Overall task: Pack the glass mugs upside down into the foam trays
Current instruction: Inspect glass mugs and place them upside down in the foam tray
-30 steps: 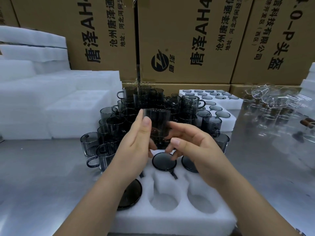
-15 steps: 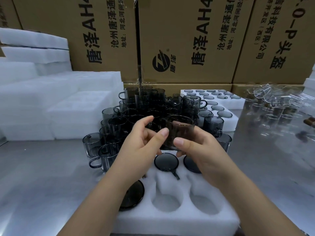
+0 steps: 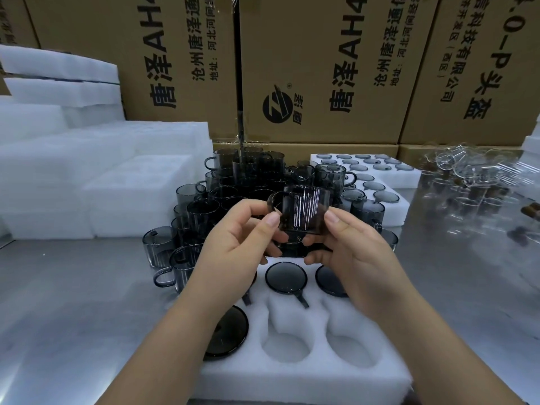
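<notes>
Two hands [image 3: 230, 249] [image 3: 353, 252], one held mug [image 3: 304, 211]

Foam tray [image 3: 306, 375]: near-centre and near-right pockets open; inverted mugs [image 3: 285, 277] occupy the others. Loose mugs [image 3: 201, 211] crowd the far edge; foam stacks [image 3: 131, 200] block far left.

left box [image 3: 87, 39]: 唐泽AH | middle box [image 3: 315, 33]: 唐泽AH4, 沧州唐泽通 | right box [image 3: 496, 127]: 头盔, possibly 有限公司

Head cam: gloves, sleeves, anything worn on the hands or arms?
Nothing worn. Left hand and right hand are ungloved, no rings or wristbands visible, nails short and plain. Forearms show no sleeves as far as the frame reaches.
</notes>
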